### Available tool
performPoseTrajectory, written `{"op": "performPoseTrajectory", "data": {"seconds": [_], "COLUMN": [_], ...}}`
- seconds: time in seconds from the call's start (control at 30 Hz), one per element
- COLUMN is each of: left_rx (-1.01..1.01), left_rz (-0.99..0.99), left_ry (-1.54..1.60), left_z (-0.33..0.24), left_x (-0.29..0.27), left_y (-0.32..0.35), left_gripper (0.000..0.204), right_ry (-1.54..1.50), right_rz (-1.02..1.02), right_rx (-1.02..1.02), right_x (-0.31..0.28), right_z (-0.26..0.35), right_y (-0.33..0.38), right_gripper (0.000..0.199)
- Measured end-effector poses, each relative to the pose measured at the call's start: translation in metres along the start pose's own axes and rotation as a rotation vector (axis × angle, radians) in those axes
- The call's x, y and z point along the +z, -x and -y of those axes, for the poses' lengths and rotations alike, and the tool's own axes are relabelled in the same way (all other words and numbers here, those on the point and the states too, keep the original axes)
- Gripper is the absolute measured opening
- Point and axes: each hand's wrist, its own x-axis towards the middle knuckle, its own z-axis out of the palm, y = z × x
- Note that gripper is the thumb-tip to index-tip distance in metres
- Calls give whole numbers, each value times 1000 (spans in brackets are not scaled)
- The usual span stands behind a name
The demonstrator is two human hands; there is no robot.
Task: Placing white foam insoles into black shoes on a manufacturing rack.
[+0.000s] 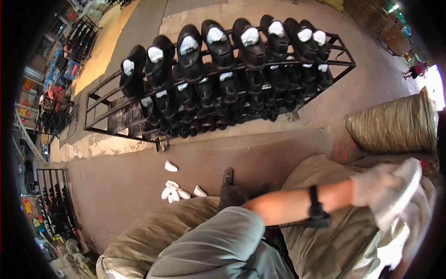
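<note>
My left arm, with a grey sleeve and a black wristband, reaches across to the right. My left hand (pixel 382 188) wears a white glove and is blurred; it seems closed around a white piece (pixel 409 171) above an olive woven sack (pixel 334 232). Just below it, a blurred white shape (pixel 418 223) at the right rim may be my right hand in a glove, but I cannot tell. A second olive sack (pixel 153 237) lies at the lower left in front of me.
A black metal rack (pixel 100 100) on the concrete floor holds rows of black shoes (pixel 218 42) stuffed with white inserts. Several white inserts (pixel 174 190) lie loose on the floor. Another full sack (pixel 395 125) stands at the right. More shoe racks (pixel 58 209) stand at the left.
</note>
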Motion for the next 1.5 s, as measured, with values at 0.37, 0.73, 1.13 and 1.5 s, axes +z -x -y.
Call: {"op": "performPoseTrajectory", "data": {"seconds": [0.37, 0.73, 1.13, 1.5], "left_rx": [449, -119, 271, 925], "left_rz": [-875, -1271, -1230, -1823], "left_ry": [-249, -2167, -2277, -1038], "left_z": [-87, -165, -124, -165], "left_x": [-346, -557, -552, -487], "left_y": [331, 335, 371, 472], "left_gripper": [59, 45, 26, 39], "right_ry": [-1191, -1951, 111, -1419], "right_rz": [930, 652, 120, 573], "right_rx": [254, 465, -748, -285], "right_x": [532, 790, 879, 807], "right_z": [84, 75, 227, 266], "right_y": [-161, -218, -297, -126], "right_gripper": [80, 24, 34, 77]}}
